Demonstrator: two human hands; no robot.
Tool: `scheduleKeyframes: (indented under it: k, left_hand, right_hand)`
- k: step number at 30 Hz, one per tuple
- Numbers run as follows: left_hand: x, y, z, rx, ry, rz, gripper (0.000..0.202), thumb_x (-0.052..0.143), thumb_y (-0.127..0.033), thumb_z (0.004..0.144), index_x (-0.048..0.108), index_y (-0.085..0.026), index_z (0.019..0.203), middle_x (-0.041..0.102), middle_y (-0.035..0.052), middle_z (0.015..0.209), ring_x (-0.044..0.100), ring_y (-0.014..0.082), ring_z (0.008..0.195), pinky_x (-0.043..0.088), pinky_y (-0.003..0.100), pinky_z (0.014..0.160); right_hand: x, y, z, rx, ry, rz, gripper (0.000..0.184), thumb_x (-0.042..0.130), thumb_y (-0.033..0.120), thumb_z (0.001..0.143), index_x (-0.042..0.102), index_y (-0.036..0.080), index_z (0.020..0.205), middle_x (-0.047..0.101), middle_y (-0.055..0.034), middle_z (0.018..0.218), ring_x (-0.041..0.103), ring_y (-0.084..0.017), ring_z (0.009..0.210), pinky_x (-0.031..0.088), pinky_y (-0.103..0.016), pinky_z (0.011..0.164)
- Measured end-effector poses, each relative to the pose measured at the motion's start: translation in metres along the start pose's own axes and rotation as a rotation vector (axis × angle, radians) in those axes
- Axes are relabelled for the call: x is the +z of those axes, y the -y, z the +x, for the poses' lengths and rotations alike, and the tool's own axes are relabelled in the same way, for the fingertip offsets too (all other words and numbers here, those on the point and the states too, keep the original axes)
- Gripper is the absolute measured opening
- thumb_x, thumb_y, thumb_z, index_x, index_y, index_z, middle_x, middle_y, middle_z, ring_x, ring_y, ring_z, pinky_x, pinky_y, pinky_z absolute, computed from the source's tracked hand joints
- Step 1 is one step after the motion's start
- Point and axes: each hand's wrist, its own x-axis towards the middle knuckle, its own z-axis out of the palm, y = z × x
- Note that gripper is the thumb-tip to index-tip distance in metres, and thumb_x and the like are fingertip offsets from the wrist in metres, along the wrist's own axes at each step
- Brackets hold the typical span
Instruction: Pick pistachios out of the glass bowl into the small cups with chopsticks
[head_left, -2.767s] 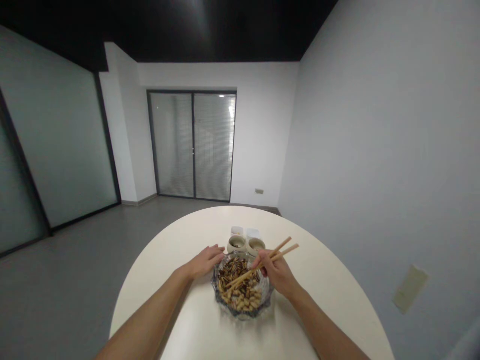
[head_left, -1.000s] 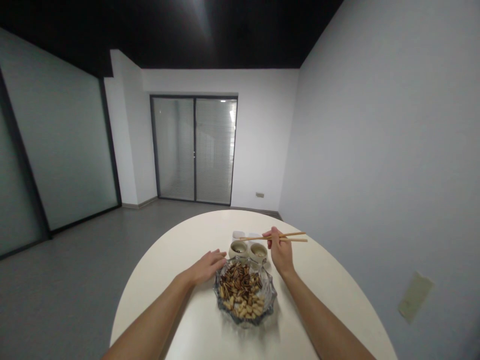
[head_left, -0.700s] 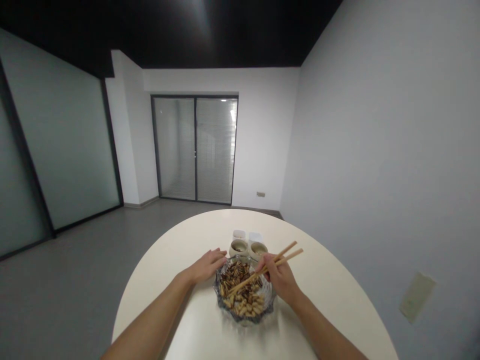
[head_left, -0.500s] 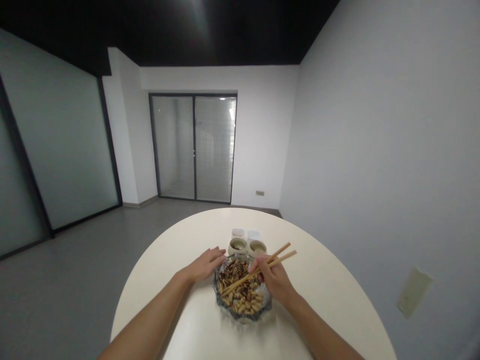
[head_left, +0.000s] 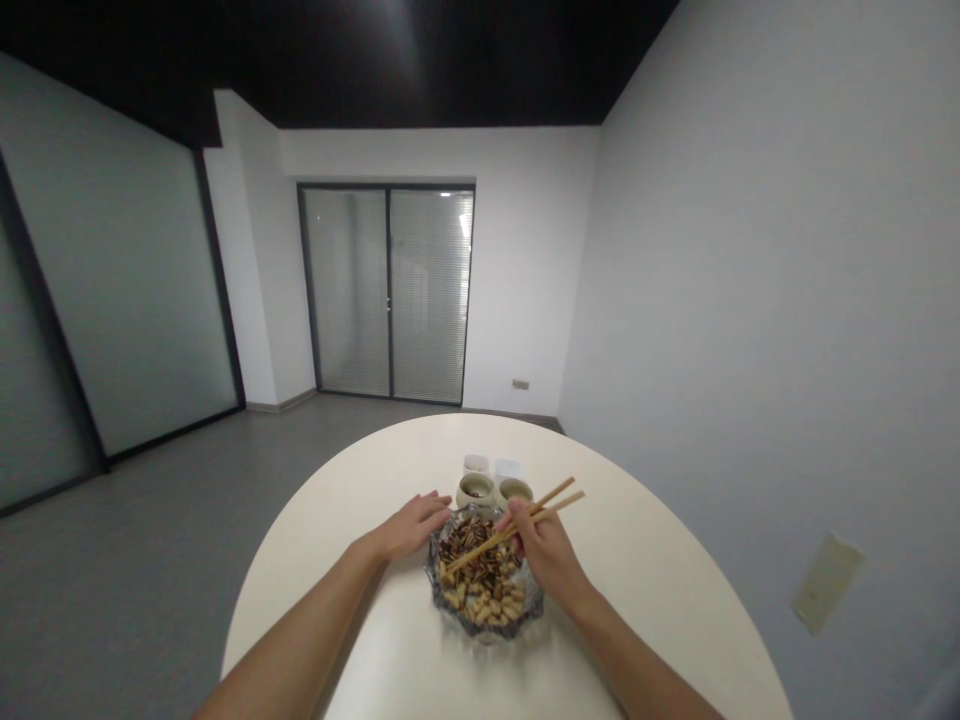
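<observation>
A scalloped glass bowl sits on the table, holding dark striped sunflower seeds and pale peanuts. My right hand grips a pair of wooden chopsticks above the bowl, with their tips reaching down among the seeds at its left side. My left hand lies flat on the table, fingers apart slightly and holding nothing, its fingertips at the bowl's left rim. Nothing shows between the chopstick tips.
The round cream table holds two small ceramic cups just beyond the bowl, with two small white dishes behind them. Grey floor surrounds the table. Glass doors with blinds stand at the far wall.
My right hand has come down from above the cups to the bowl, and the chopsticks have gone from level to slanting into it. My left hand has stayed in place.
</observation>
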Motion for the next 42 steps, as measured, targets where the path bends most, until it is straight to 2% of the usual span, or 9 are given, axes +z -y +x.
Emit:
scheduleKeyframes:
  k: [10,15,18,23,27,30,35,42]
  left_hand:
    - [-0.001,0.0,0.001,0.022,0.006,0.001,0.064,0.039,-0.072,0.103,0.071,-0.027,0.137,0.056,0.0084,0.161,0.037,0.0351,0.157,0.018,0.055,0.133]
    - [0.0,0.004,0.002,0.015,0.003,0.004,0.066,0.038,-0.073,0.103,0.072,-0.027,0.136,0.055,0.0084,0.161,0.036,0.0356,0.158,0.017,0.055,0.133]
    - [0.001,0.007,0.003,0.007,0.003,0.012,0.07,0.036,-0.074,0.103,0.07,-0.025,0.139,0.054,0.0095,0.162,0.035,0.0368,0.158,0.015,0.056,0.133]
    - [0.0,0.006,0.002,0.013,0.01,0.011,0.074,0.036,-0.077,0.101,0.068,-0.025,0.143,0.053,0.0108,0.162,0.035,0.0376,0.158,0.016,0.057,0.133]
    - [-0.002,0.002,0.0,0.001,0.009,0.007,0.074,0.037,-0.076,0.102,0.066,-0.024,0.145,0.052,0.0108,0.163,0.034,0.0379,0.158,0.016,0.057,0.133]
    - [-0.003,0.0,-0.002,-0.002,0.011,-0.006,0.07,0.038,-0.075,0.102,0.071,-0.026,0.139,0.053,0.0093,0.163,0.035,0.0373,0.158,0.015,0.056,0.133]
    - [-0.004,-0.005,-0.003,-0.007,0.013,-0.014,0.07,0.04,-0.075,0.102,0.073,-0.024,0.136,0.053,0.0096,0.163,0.035,0.0377,0.158,0.014,0.057,0.133]
    - [-0.005,-0.005,-0.001,-0.003,0.011,-0.014,0.069,0.041,-0.073,0.102,0.072,-0.024,0.138,0.054,0.0094,0.162,0.035,0.0385,0.158,0.015,0.058,0.133]
  right_hand:
    - [0.008,0.01,-0.004,0.037,-0.025,-0.023,0.065,0.054,0.075,0.096,0.075,0.02,0.068,0.055,-0.0007,0.049,0.048,-0.015,0.043,0.035,-0.026,0.041]
    - [0.004,0.014,-0.001,0.057,-0.063,0.02,0.069,0.053,0.081,0.092,0.073,0.021,0.066,0.053,-0.0002,0.046,0.046,-0.015,0.04,0.036,-0.026,0.039]
    - [-0.003,0.02,0.003,0.042,-0.13,0.043,0.073,0.054,0.086,0.088,0.073,0.019,0.066,0.052,0.0,0.045,0.044,-0.014,0.039,0.035,-0.026,0.039]
    - [-0.02,0.028,0.021,-0.038,-0.323,0.031,0.076,0.057,0.09,0.084,0.074,0.017,0.068,0.053,-0.0001,0.048,0.046,-0.014,0.043,0.036,-0.026,0.041]
    - [-0.028,0.019,0.043,-0.096,-0.426,-0.042,0.076,0.052,0.088,0.088,0.075,0.017,0.07,0.055,-0.0006,0.05,0.05,-0.016,0.046,0.039,-0.027,0.046]
    - [-0.029,0.007,0.059,-0.15,-0.463,-0.137,0.075,0.049,0.084,0.093,0.077,0.018,0.075,0.059,-0.0014,0.054,0.055,-0.018,0.051,0.043,-0.029,0.052]
    - [-0.027,-0.01,0.079,-0.187,-0.441,-0.277,0.074,0.041,0.08,0.098,0.078,0.02,0.078,0.064,-0.0026,0.06,0.062,-0.021,0.06,0.047,-0.031,0.066]
    - [-0.022,-0.027,0.086,-0.097,-0.38,-0.359,0.072,0.04,0.081,0.097,0.08,0.023,0.08,0.071,-0.0046,0.064,0.069,-0.025,0.07,0.049,-0.034,0.072]
